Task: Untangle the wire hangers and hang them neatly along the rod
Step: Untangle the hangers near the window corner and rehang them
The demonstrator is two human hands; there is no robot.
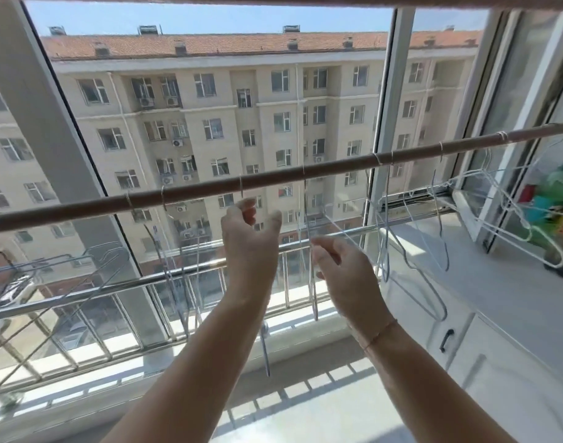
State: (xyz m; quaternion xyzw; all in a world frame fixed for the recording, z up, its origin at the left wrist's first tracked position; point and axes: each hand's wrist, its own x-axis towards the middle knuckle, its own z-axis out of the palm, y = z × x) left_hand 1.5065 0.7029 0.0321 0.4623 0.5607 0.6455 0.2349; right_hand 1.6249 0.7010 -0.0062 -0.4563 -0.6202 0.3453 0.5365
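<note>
Hangers, several on one rod, both hands beneath.

Single head-worn wide-angle view, taken from the person's eye level and facing forward through a glazed balcony window toward an apartment block opposite. The optical axis is roughly level to slightly raised: the rod crosses the middle of the frame as a diagonal rising to the right, and a second bar runs along the top edge. Both forearms enter from the lower edge, placing the left hand and right hand near the lens, just below the rod. Wide-angle distortion bows the window frames outward. The worktop occupies the lower right. No second view is supplied.
</note>
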